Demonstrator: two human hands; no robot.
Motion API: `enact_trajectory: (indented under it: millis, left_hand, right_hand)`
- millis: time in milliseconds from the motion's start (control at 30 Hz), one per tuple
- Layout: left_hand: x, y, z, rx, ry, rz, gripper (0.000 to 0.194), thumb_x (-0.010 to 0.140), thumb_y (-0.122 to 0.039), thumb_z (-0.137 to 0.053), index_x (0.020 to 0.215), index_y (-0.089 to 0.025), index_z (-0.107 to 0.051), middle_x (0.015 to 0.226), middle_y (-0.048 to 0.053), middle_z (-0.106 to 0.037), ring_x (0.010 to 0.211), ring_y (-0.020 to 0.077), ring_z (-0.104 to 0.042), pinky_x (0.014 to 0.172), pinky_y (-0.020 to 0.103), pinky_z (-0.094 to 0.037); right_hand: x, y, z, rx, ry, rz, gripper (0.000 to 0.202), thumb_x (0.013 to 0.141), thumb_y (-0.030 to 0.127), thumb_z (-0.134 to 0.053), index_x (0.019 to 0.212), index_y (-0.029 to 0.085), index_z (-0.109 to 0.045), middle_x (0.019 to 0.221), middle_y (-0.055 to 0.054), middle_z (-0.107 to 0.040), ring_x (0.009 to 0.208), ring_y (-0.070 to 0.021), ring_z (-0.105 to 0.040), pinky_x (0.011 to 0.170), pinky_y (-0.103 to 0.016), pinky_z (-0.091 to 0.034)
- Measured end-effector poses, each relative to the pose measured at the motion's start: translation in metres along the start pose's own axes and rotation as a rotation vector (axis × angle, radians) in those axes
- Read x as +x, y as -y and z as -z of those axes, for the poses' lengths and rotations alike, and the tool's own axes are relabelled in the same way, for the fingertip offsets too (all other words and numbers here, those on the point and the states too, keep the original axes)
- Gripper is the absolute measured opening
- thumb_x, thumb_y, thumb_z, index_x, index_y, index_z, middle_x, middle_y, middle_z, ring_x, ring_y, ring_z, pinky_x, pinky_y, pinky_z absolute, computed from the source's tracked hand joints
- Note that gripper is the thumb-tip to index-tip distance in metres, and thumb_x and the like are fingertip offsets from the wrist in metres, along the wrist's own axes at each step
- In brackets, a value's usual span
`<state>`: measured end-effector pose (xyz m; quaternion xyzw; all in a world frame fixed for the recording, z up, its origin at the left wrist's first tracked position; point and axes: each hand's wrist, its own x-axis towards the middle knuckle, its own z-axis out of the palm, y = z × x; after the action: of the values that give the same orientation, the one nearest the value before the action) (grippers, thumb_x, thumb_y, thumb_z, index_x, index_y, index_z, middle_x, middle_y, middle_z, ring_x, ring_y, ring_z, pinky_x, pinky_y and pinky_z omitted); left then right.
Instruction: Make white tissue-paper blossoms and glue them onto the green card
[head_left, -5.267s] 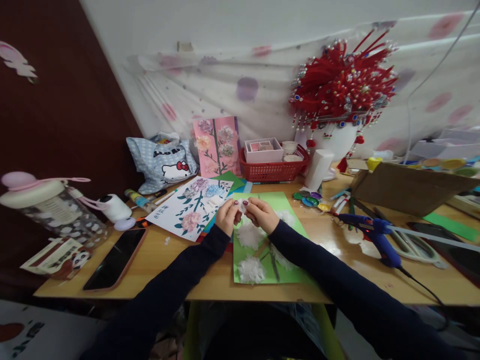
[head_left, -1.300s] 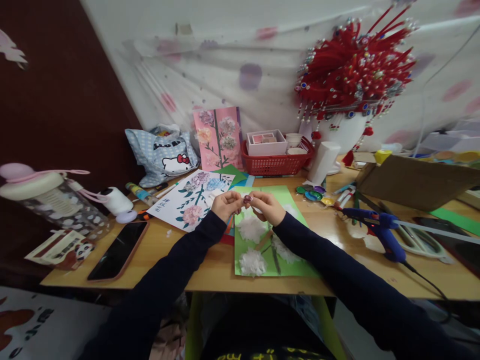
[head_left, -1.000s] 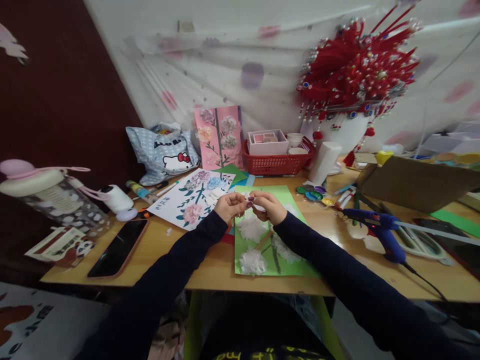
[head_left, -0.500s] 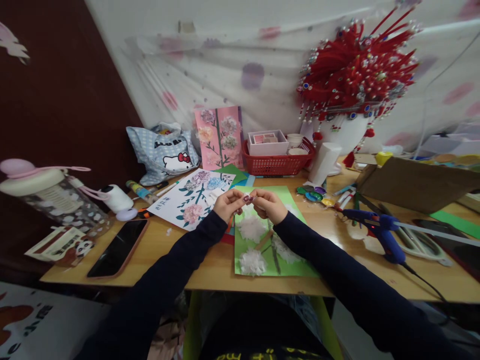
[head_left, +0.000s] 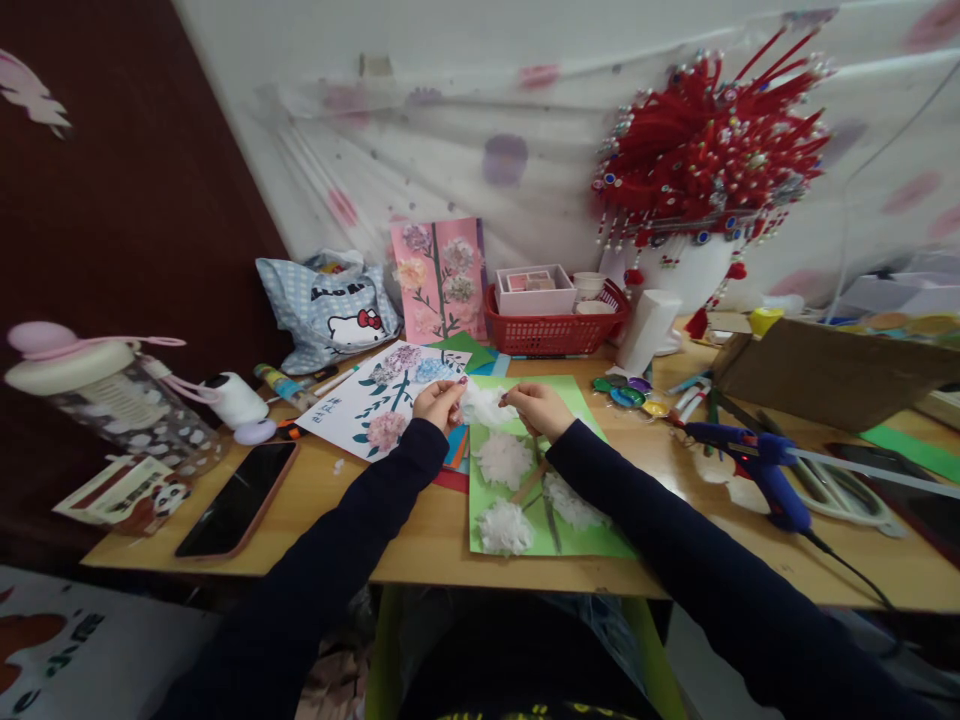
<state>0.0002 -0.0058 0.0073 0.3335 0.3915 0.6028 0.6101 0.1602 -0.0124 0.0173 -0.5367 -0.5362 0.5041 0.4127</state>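
Observation:
Both hands are above the upper edge of a light green sheet [head_left: 592, 543], with white tissue [head_left: 486, 404] between them. My left hand [head_left: 441, 404] is closed in a pinch at the tissue's left side. On the right side, my right hand [head_left: 538, 408] pinches too, its fingertips at the tissue's edge. Below them on the sheet lie white paper flowers, one [head_left: 505, 527] near the lower left corner and another [head_left: 504, 458] above it, beside a painted dark stem. The contact between fingertips and tissue is too small to see well.
To the right lies a blue glue gun [head_left: 757, 460] with its cord. A white sheet with flowers [head_left: 341, 425], a phone [head_left: 238, 497] and a bottle [head_left: 112, 400] are at left. Behind stand a red basket [head_left: 551, 332], a paper roll [head_left: 649, 330] and a red beaded headdress [head_left: 712, 150].
My hands have moved apart from their touching position, my left to the left and my right slightly right. White tissue now shows spread between them.

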Motion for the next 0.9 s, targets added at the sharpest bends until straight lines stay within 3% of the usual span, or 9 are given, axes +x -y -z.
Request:
enact_trajectory:
  millis: [100,267,367,433,500,600,700,900]
  left_hand:
    - [0.003,0.004,0.001,0.037,-0.048,0.024,0.031,0.058,-0.02,-0.074,0.065,-0.017,-0.043,0.039,-0.011,-0.041,0.029,0.0022,-0.034,0.034,0.016,-0.027]
    - [0.004,0.002,0.001,0.065,-0.146,0.049,0.031,0.062,-0.011,-0.067,0.085,-0.016,-0.046,0.053,-0.007,-0.054,0.032,0.0026,-0.038,0.036,0.017,-0.03]
    - [0.001,0.002,0.001,0.177,-0.175,-0.051,0.039,0.06,-0.011,-0.067,0.092,-0.017,-0.045,0.057,-0.008,-0.053,0.031,0.0026,-0.036,0.034,0.017,-0.024]
    - [-0.003,0.006,0.0,0.294,-0.101,-0.165,0.033,0.061,-0.017,-0.069,0.088,-0.016,-0.049,0.059,-0.007,-0.053,0.033,0.0024,-0.036,0.035,0.017,-0.024]
    - [-0.01,0.011,-0.004,0.394,0.048,-0.262,0.026,0.063,-0.024,-0.069,0.083,-0.015,-0.054,0.06,-0.005,-0.053,0.038,0.0028,-0.04,0.037,0.017,-0.027]
    - [-0.018,0.018,-0.011,0.446,0.222,-0.328,0.033,0.063,-0.026,-0.07,0.092,-0.016,-0.058,0.065,-0.003,-0.055,0.045,0.004,-0.044,0.041,0.016,-0.029]
    - [-0.02,0.021,-0.013,0.446,0.271,-0.372,0.039,0.062,-0.025,-0.07,0.099,-0.017,-0.06,0.073,-0.001,-0.058,0.049,0.0039,-0.045,0.043,0.016,-0.029]
    - [-0.019,0.017,-0.008,0.477,0.237,-0.368,0.023,0.065,-0.034,-0.069,0.075,-0.014,-0.063,0.06,-0.003,-0.054,0.04,0.0026,-0.036,0.039,0.018,-0.026]
  right_hand:
    - [0.005,0.0,-0.002,-0.108,0.036,-0.045,0.017,0.075,0.028,-0.056,0.072,0.012,-0.059,0.032,0.011,-0.025,0.026,-0.0033,-0.02,0.03,-0.019,-0.012]
    - [-0.002,0.015,0.0,0.196,0.064,-0.098,0.032,0.085,0.046,-0.044,0.085,0.015,-0.053,0.043,0.012,-0.02,0.031,-0.0024,-0.013,0.032,-0.016,-0.007]
    - [-0.007,0.024,0.004,0.332,0.134,-0.144,0.041,0.09,0.051,-0.029,0.086,0.016,-0.051,0.046,0.011,-0.02,0.033,-0.0026,-0.008,0.033,-0.015,-0.003]
    - [-0.01,0.027,0.005,0.374,0.186,-0.163,0.047,0.09,0.054,-0.023,0.086,0.016,-0.051,0.048,0.01,-0.022,0.034,-0.0027,-0.007,0.034,-0.016,-0.002]
    - [-0.013,0.028,0.004,0.392,0.225,-0.161,0.049,0.089,0.056,-0.022,0.088,0.017,-0.051,0.049,0.01,-0.025,0.034,-0.0028,-0.007,0.034,-0.015,-0.002]
    - [-0.017,0.027,0.001,0.372,0.275,-0.154,0.051,0.088,0.059,-0.022,0.092,0.018,-0.051,0.05,0.009,-0.028,0.034,-0.0029,-0.008,0.033,-0.015,-0.004]
    - [-0.02,0.025,-0.002,0.334,0.327,-0.161,0.051,0.086,0.062,-0.023,0.092,0.019,-0.05,0.05,0.009,-0.031,0.033,-0.0029,-0.01,0.033,-0.014,-0.006]
    - [-0.02,0.024,-0.001,0.263,0.421,-0.189,0.045,0.081,0.065,-0.029,0.085,0.022,-0.044,0.046,0.011,-0.027,0.033,-0.0037,-0.008,0.033,-0.014,-0.005]
